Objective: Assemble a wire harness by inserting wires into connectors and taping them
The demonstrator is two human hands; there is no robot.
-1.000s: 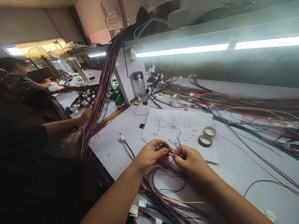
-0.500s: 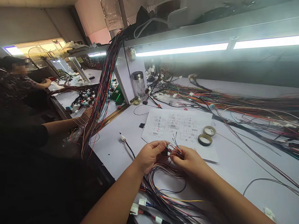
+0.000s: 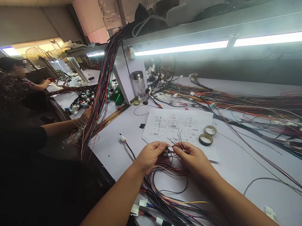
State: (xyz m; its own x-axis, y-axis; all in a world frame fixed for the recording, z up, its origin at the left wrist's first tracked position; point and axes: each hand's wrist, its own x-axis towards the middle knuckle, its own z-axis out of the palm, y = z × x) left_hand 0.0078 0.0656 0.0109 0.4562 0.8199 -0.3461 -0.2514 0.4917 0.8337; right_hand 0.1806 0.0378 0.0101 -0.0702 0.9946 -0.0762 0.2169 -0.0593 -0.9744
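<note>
Between thumb and fingers, my left hand [image 3: 152, 157] grips a small black connector [image 3: 165, 152]. Close beside it, my right hand [image 3: 191, 155] pinches a bunch of thin wires [image 3: 180, 140] whose bare terminal ends fan out above the fingers. A few wires run from the connector toward the right hand; whether one is seated in it is too small to tell. Below both hands, a looped wire bundle [image 3: 170, 201] lies on the table. Under and behind the wire ends is a printed wiring sheet [image 3: 152, 126].
Two tape rolls [image 3: 206, 139] rest on the sheet's right edge. A glass jar [image 3: 139, 86] stands behind, near the shelf post. Long wire harnesses [image 3: 243, 103] cover the back and right. At left, hanging wires [image 3: 105, 85] drape past a co-worker's arm [image 3: 61, 128]. White connectors [image 3: 139, 207] lie at the front.
My right hand has turned slightly, and the wire ends now spread wider above its fingers. The black connector in my left hand shows more clearly. The view has shifted a little.
</note>
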